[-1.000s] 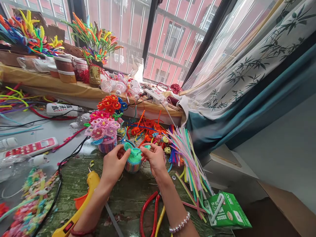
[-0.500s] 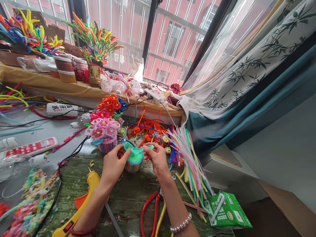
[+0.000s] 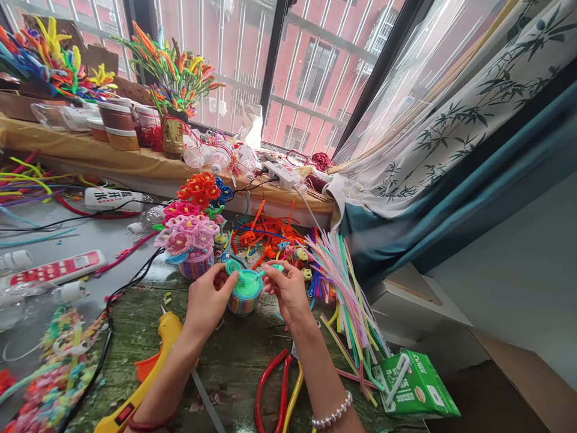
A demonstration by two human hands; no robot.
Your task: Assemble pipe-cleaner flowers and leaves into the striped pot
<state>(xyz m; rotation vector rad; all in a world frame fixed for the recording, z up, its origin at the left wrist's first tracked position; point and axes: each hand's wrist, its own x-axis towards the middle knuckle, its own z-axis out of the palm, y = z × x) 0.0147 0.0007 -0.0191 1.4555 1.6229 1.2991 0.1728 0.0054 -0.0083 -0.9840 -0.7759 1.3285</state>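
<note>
Head view | step in hand: bending chenille over a cup's green top | left hand (image 3: 206,294), fingers (image 3: 222,275) clenched on the striped cup (image 3: 238,305) | right hand (image 3: 287,293), fingers (image 3: 272,270) pinching a teal chenille stem (image 3: 270,269) just above the cup | cup between both hands, over the desk (image 3: 234,367), just before a pink chenille-flower pot (image 3: 192,240)

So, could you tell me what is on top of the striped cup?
A green pipe-cleaner coil tops the striped cup; the cup's inside is hidden beneath it.
</note>
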